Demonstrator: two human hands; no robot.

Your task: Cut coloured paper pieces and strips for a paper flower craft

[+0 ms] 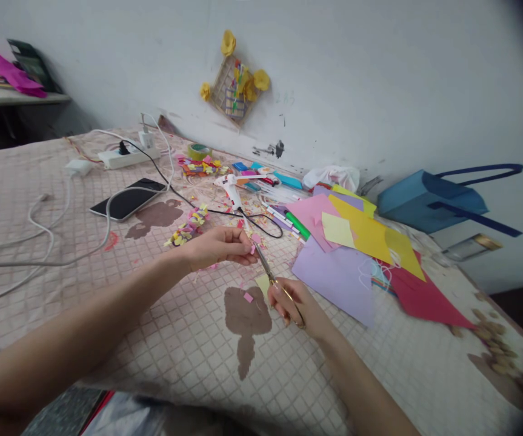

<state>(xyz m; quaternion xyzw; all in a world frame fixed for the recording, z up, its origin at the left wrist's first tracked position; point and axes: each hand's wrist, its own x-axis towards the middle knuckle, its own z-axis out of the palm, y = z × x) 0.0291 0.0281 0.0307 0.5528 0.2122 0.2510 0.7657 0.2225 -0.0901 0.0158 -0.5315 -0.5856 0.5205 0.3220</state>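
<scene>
One pair of gold-handled steel scissors (268, 275), gripped firmly through its bows in the right hand (296, 307), met a small pink paper scrap (253, 248) pinched narrowly by the left hand (218, 248), both left of a blue fabric tote bag (429, 203), contents hidden.

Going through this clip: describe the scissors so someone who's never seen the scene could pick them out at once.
On the quilted cover, just left of the pile of coloured paper, look for the right hand. The scissors sit in it, their gold-toned blades reaching a pink scrap pinched by the left hand.
</scene>
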